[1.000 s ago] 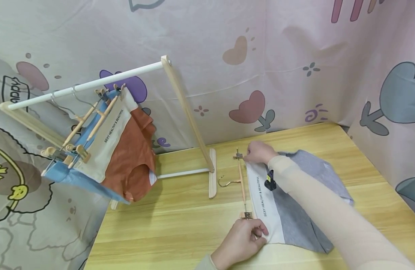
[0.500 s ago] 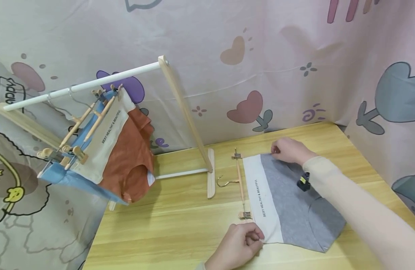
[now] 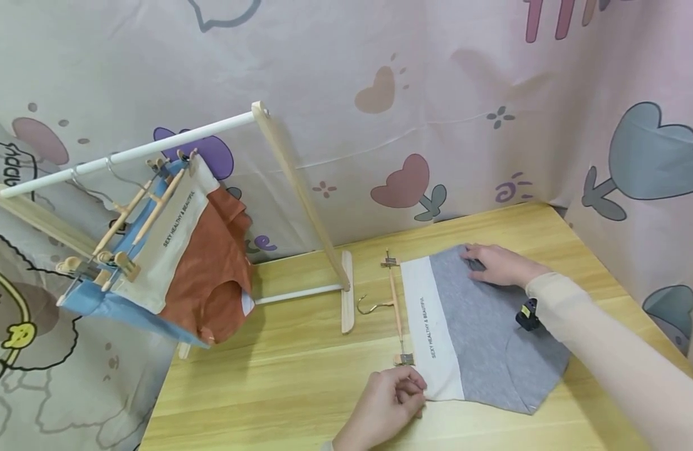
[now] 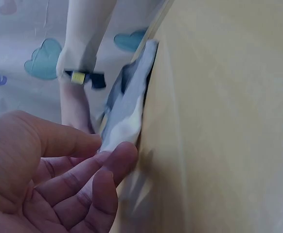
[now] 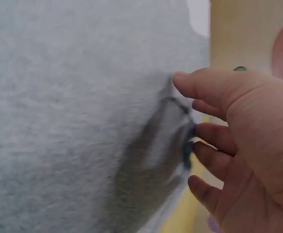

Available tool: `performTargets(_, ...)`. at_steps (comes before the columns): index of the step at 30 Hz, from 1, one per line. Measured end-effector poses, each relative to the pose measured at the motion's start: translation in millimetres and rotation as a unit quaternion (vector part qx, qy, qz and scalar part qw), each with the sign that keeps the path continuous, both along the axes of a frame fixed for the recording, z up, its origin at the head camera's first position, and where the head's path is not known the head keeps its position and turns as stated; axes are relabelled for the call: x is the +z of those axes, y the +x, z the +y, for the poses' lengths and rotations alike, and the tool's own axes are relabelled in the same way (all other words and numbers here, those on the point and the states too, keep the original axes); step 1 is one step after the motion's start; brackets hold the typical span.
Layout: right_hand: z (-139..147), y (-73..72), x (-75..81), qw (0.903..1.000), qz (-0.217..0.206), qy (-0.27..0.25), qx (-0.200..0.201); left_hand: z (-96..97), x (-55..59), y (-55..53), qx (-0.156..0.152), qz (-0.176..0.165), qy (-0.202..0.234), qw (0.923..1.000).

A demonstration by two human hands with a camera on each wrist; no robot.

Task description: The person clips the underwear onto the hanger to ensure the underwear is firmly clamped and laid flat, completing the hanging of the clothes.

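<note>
A pair of grey underpants (image 3: 475,329) with a white printed waistband lies spread on the wooden table. My left hand (image 3: 382,401) pinches the near corner of the waistband; in the left wrist view its thumb and finger meet at the white cloth (image 4: 124,124). At the far side edge of the grey cloth is my right hand (image 3: 504,266). Its fingers look loosely bent and spread in the right wrist view, touching the fabric (image 5: 83,97) at its edge. Just left of the waistband lies a wooden clip hanger (image 3: 396,300), its hook pointing left, a clip at each end.
A small clothes rack (image 3: 301,188) with a white rail (image 3: 177,141) stands at the left. From it hang rust-red underpants (image 3: 202,269) and a light blue pair (image 3: 98,300) on clip hangers. A patterned cloth backdrop (image 3: 324,50) rises behind the table (image 3: 256,401).
My right hand moved right from the waistband's far end along the side edge, and its fingers have loosened. The grey cloth, folded earlier at the far side, now lies flatter. The left hand stays at its corner.
</note>
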State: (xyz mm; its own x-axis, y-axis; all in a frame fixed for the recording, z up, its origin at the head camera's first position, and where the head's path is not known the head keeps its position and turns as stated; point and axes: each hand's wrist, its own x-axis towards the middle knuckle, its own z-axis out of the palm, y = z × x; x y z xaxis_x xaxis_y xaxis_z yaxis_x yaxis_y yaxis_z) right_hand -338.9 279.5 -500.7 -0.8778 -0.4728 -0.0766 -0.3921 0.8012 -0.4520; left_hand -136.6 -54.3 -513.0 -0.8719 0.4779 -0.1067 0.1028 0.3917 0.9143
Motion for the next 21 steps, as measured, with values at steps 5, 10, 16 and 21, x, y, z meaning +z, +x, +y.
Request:
performTargets(5,10,20.3,19.0,0.9996,0.012,-0.021,-0.015,-4.1,6.0,-6.8,0.003,0.071,-0.042,0.9966)
performTargets(10,33,55.1,28.1,0.9989,0.000,0.009,-0.046,2.9,13.8,-13.3,-0.028,0.258,-0.158,0.9527)
performTargets(16,52,82.7,11.4,0.9982,-0.016,0.038,-0.044,22.3,15.0,-28.9,-0.067,0.377,-0.267,0.8844)
performTargets(21,60,86.4,1.5,0.9964,-0.035,0.047,-0.062,32.8,6.3,-41.9,-0.111,0.391,-0.342,0.8470)
